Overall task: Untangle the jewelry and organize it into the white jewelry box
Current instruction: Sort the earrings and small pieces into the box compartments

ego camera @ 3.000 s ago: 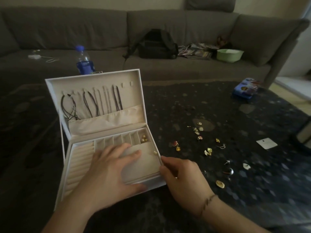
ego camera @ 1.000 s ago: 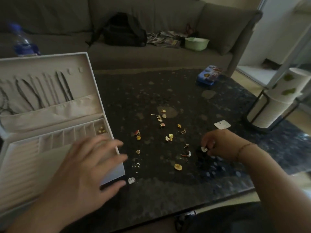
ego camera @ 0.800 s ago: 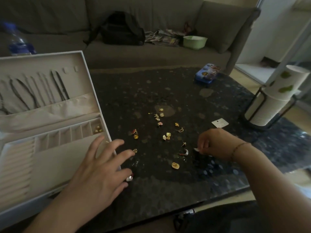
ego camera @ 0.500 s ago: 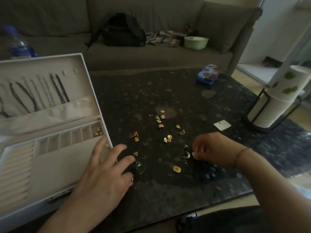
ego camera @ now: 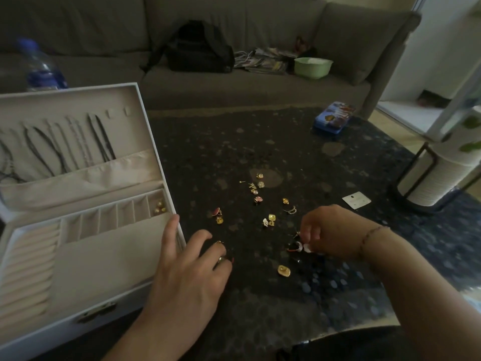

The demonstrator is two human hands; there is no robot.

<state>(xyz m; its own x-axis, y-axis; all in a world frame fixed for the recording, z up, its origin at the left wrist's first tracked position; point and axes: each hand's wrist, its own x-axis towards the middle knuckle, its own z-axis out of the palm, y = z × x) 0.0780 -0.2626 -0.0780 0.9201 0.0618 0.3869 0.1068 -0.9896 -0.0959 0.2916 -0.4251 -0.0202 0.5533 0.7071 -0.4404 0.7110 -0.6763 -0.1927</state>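
- Dark speckled stone table (ego camera: 260, 142) carries everything; a grey sofa (ego camera: 234, 35) sits behind it.
- White jewelry box (ego camera: 86, 256) stands open at the table's left edge, lid propped upright, likely so both lid and tray stay reachable.
- Necklaces (ego camera: 65, 147) hang in a row inside the lid, ends tucked into its fabric pocket; this part looks sorted.
- Left hand (ego camera: 187, 269) lies flat, fingers spread and relaxed, gripping nothing. Its thumb touches the box's right rim; the fingertips rest on the table by a small gold piece (ego camera: 221, 259). Probably steadying the box.
- Right hand (ego camera: 330, 233), fingers curled, pinches a small white piece (ego camera: 307, 248) just above the table, beside a dark red-edged one (ego camera: 295, 246). Likely lifting one earring at a time.
- Loose earrings (ego camera: 270, 220) lie scattered between the hands and farther back, well apart from the box.
- One tray compartment at the far right holds a few gold studs (ego camera: 159, 207); the others look empty, so sorting seems early.
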